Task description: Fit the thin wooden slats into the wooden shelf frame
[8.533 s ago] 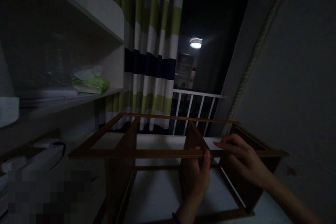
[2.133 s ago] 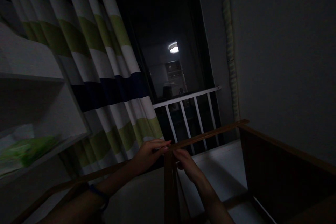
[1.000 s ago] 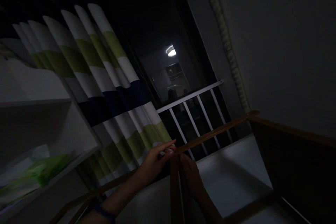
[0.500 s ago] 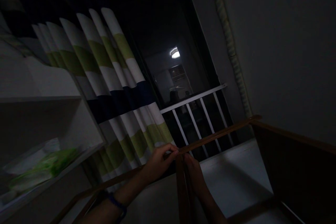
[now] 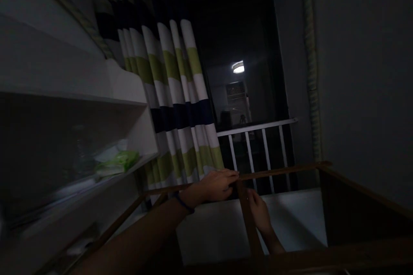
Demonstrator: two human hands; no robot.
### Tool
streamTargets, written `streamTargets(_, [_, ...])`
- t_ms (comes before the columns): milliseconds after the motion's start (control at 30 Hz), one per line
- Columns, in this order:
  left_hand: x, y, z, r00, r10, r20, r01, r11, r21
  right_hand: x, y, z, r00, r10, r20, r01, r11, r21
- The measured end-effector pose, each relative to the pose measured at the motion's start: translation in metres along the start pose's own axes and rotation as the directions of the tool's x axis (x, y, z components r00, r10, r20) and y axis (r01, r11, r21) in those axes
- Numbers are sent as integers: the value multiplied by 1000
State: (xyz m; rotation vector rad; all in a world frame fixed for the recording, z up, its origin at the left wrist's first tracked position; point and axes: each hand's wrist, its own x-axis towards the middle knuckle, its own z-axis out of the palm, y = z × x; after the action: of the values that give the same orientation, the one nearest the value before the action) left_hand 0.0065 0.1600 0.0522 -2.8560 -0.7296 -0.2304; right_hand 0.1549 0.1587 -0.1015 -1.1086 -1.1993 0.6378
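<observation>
A brown wooden frame (image 5: 248, 215) shows below me, its middle bar meeting a cross rail (image 5: 277, 173). My left hand (image 5: 219, 184), with a dark band (image 5: 184, 203) on the wrist, reaches in from the lower left. Its fingers are bent over the rail just left of the joint, thumb lower down. On the right side of the middle bar is my right hand (image 5: 260, 214), fingers curled and closed close to the wood just under the joint. A tiny pale glint shows at its fingertips; what they hold, if anything, is too dark to make out.
A striped curtain (image 5: 174, 94) hangs beside a dark window (image 5: 238, 43) with white railings (image 5: 258, 127). At left, a white shelf (image 5: 149, 133) holds a green packet (image 5: 118, 163). A dark wooden panel (image 5: 355, 202) and a wrapped pipe (image 5: 311, 64) stand at right.
The view has levelled and swung left, so the scene sits further right. My left hand has gone from a finger-and-thumb pinch at the joint to fingers laid over the rail. The right hand remains beside the bar.
</observation>
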Motion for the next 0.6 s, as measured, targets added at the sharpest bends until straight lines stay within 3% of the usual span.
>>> streamTargets(67, [-19, 9, -14, 999, -46, 11, 46, 997, -69, -11, 1, -10, 1000, 21, -13, -22, 998, -51])
streamTargets(167, [-66, 32, -41, 983, -164, -78, 146, 970, -195, -26, -4, -26, 999, 34, 3, -33, 992, -121])
streamTargets(233, [-111, 54, -57, 961, -220, -167, 170, 947, -271, -38, -12, -38, 999, 27, 21, -24, 987, -158])
streamTargets(300, [-167, 80, -61, 926, -252, -281, 159, 936, -314, -54, -21, -53, 999, 9, 39, -1, 982, -190])
streamTargets(400, [-259, 117, -30, 835, -354, -421, 244, 924, -294, -88, -22, -81, 999, 13, 44, -1, 967, -253])
streamTargets(500, [-338, 135, 33, 751, -455, -479, 360, 890, -281, -128, -3, -110, 992, 105, 72, -71, 927, -367])
streamTargets(567, [-374, 133, 70, 678, -598, -428, 496, 801, -334, -153, 11, -124, 974, 204, 99, -139, 882, -450])
streamTargets(600, [-387, 129, 85, 647, -684, -336, 589, 729, -349, -166, 15, -128, 968, 198, 154, -103, 873, -478])
